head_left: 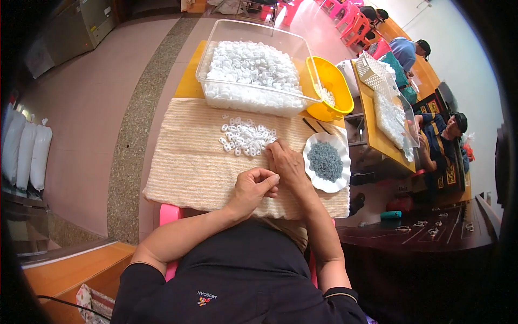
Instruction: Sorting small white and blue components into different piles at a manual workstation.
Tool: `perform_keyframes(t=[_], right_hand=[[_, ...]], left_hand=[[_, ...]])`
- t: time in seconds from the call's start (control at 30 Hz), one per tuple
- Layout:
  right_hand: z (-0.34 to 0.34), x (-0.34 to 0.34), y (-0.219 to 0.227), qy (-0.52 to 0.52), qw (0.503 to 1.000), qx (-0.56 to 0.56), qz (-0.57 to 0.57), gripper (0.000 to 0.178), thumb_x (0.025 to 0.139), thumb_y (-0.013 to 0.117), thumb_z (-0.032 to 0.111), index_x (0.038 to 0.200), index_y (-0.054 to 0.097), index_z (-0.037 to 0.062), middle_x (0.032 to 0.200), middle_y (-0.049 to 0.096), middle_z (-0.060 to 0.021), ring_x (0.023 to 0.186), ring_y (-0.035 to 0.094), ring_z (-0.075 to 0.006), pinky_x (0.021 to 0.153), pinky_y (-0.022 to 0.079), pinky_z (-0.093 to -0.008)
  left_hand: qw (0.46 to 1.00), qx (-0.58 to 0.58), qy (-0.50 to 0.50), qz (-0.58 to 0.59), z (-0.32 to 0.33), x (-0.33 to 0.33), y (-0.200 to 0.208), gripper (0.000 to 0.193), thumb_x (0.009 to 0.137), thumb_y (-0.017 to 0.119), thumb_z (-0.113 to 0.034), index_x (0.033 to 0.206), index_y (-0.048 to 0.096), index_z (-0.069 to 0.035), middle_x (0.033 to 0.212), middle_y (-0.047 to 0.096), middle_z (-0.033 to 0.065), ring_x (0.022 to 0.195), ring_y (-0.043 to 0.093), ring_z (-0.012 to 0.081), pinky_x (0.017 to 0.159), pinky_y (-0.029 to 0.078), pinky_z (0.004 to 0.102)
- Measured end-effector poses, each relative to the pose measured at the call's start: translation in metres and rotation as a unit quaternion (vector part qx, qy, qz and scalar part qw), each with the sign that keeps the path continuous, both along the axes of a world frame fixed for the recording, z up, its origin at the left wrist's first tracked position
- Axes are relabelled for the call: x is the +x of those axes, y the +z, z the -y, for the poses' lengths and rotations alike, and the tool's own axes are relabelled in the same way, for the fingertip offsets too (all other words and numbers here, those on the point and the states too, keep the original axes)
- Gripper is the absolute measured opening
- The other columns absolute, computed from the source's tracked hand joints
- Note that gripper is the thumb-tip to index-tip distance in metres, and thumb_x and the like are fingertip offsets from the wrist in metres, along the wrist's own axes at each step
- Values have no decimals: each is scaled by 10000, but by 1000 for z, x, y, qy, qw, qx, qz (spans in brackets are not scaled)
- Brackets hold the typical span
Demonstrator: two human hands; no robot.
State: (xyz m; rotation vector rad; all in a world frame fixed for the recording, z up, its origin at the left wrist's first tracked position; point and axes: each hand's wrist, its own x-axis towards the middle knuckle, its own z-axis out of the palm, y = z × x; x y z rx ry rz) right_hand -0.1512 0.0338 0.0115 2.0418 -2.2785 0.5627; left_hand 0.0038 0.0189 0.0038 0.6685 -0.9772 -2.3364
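Observation:
A loose pile of small white plastic pieces with holes (245, 136) lies on the striped cloth (183, 167) before me. At the pile's right edge, my right hand (287, 166) bends its fingers down against the pieces; what is between its fingertips is hidden. My left hand (252, 189) hovers nearer to me over the cloth, thumb and fingers pinched together. Anything in that pinch is too small to make out. Right of my right hand, a white fluted plate (314, 182) holds a heap of tiny grey-blue parts (325, 161).
Beyond the pile stands a clear plastic bin (253, 89) full of white pieces. A yellow basin (339, 94) sits beside it, with two thin black sticks (317, 126) in front. On the right, a person (440, 137) sits at another table (372, 124). White sacks (29, 151) stand far left.

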Motion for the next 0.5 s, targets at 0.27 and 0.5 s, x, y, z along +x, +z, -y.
perform_keyframes(t=[0.27, 0.5], right_hand=[[-1, -1, 0, 10, 999, -13, 31, 121, 846, 586, 137, 946, 607, 71, 910, 595, -131, 705, 638, -342, 604, 520, -437], [-1, -3, -1, 4, 999, -28, 43, 128, 823, 641, 168, 928, 661, 97, 855, 618, -94, 710, 642, -311, 611, 519, -395]], left_hand=[[1000, -1, 7, -6, 1, 0, -2, 123, 893, 655, -119, 906, 632, 1, 779, 637, 28, 667, 602, 78, 613, 540, 226], [1000, 2, 4, 2, 1, -2, -2, 125, 894, 654, -121, 907, 631, 1, 776, 634, 29, 668, 603, 81, 614, 541, 230]])
